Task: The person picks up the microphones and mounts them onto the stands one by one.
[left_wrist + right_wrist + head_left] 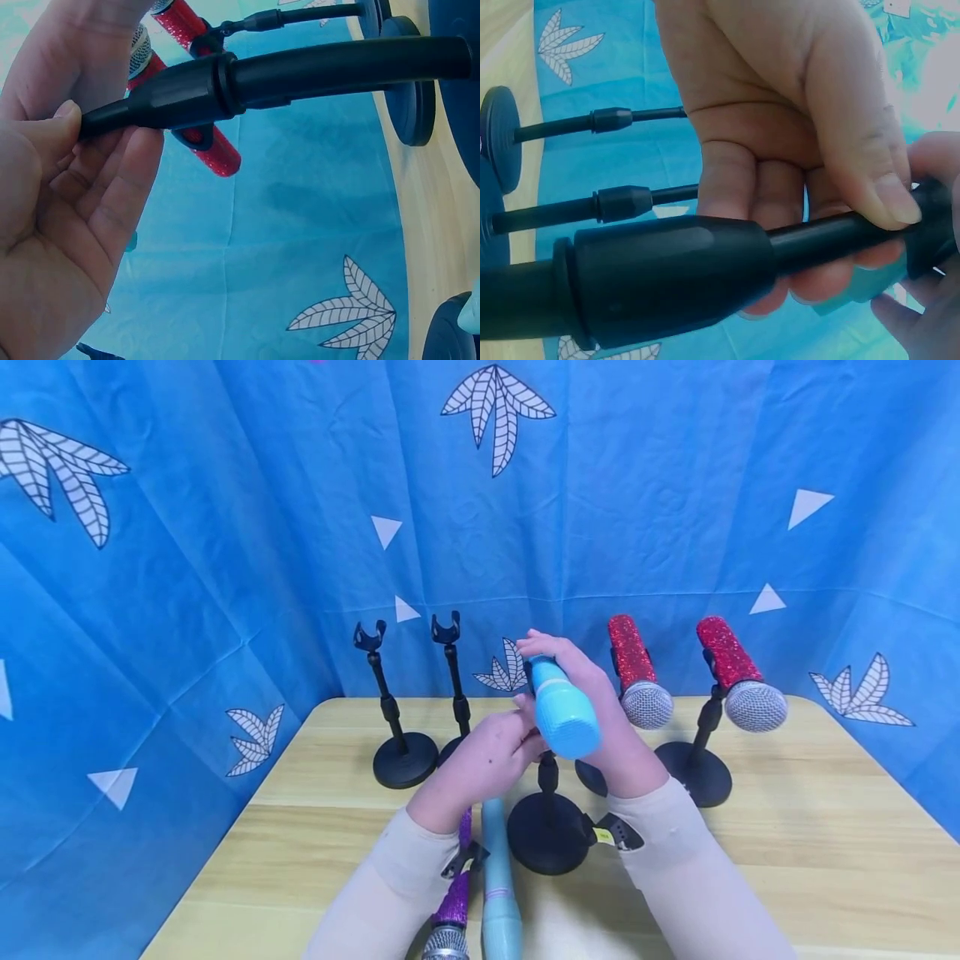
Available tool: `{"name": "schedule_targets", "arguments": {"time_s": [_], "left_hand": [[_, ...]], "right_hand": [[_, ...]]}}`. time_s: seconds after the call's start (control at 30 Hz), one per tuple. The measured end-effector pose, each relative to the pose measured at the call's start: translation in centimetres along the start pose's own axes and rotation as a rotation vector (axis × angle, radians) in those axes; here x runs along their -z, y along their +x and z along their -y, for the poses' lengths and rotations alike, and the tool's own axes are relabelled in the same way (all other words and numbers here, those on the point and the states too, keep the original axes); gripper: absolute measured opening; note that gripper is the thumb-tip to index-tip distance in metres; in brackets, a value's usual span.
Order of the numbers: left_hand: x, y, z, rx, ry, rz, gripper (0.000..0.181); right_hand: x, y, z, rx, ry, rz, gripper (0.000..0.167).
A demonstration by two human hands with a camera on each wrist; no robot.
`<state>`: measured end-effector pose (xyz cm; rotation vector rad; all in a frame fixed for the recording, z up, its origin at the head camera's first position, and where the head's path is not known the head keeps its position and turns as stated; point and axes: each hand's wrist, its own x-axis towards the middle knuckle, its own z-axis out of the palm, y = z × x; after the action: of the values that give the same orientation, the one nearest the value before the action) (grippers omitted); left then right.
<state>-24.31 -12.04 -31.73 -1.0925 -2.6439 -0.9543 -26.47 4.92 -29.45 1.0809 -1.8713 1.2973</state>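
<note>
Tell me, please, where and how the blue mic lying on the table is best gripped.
Grip the blue mic mid-handle, probably from above: it lies flat, slimmer there than at its head, with the purple mic to its left and a stand base to its right.

Bright, even head view, with pale glare on the right wrist view's curtain (922, 67)

I'm somewhere curtained-off and booth-like: leaf-patterned blue cloth (637, 485) hangs beyond and beside my right hand (606, 710), a wood-grain table (810, 827) below.
</note>
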Motion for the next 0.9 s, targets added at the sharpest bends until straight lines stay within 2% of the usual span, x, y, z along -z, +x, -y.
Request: {"name": "schedule_targets", "arguments": {"time_s": [0.13,0.3,0.43,0.53,0.67,0.8,0.9], "left_hand": [[-0.02,-0.04,0.16,0.021,0.008,-0.008,0.008],[-0.05,-0.15,0.14,0.016,0.007,-0.020,0.009],[-0.11,-0.17,0.05,0.017,-0.004,-0.003,0.023],[-0.23,-0.15,0.06,-0.004,0.015,-0.002,0.028],[-0.43,-0.21,0.28,-0.063,0.070,-0.041,0.027],[-0.50,-0.22,0.49,-0.099,0.104,-0.064,0.027],[-0.53,-0.13,0.47,-0.090,0.103,-0.057,0.026]], "right_hand": [[-0.15,-0.09,-0.19,0.004,0.005,0.003,0.049],[-0.39,-0.13,-0.33,0.044,0.004,-0.020,0.047],[-0.42,-0.14,-0.38,0.094,-0.004,-0.031,0.047],[-0.35,-0.06,-0.35,0.132,-0.026,-0.044,0.044],[-0.27,0.14,-0.35,0.167,-0.049,-0.049,0.042],[-0.28,0.23,-0.32,0.158,-0.043,-0.043,0.043],[-0.25,0.09,-0.19,0.107,-0.037,-0.029,0.045]]}}
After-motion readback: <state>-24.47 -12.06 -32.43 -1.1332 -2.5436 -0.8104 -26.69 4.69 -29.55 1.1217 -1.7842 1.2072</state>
